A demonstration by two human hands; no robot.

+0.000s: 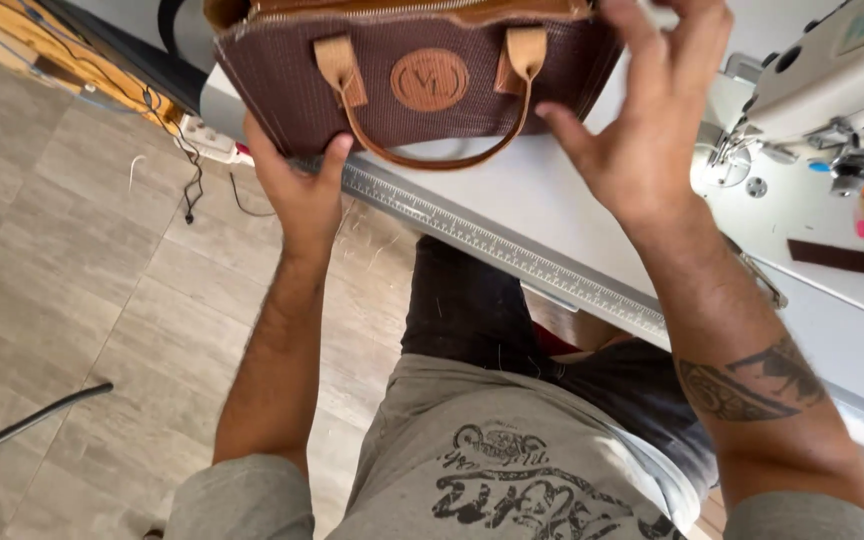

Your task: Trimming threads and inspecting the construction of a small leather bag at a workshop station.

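The handbag (pixel 412 80) is held up over the near edge of the white work table (pixel 552 200), gripped between both hands and seen from above. It is a dark brown woven bag with tan leather trim, a round tan patch in the middle of its side and a tan strap handle (pixel 432 160) hanging down in a loop.

The left hand (pixel 297 190) supports the bag from below at its lower left corner — fingers curled up against the side and thumb pressed to the bottom edge, so it is closed on the bag. The right hand (pixel 642 120) holds the right end, fingers spread and wrapped over the top corner, thumb stretched toward the handle; it too grips the bag rather than hanging free.

As far as can be judged, the bag looks finished or close to it: handle tabs, patch and top zip all sit in place, and no loose panels show. It seems to be under inspection or being turned — nothing shows it under the needle. What the far side or inside looks like is hidden.

A metal ruler (pixel 512 250) runs along the table's front edge. The sewing machine (pixel 832 80) stands well to the right, with a dark brown strip (pixel 847 260) of material lying near it.
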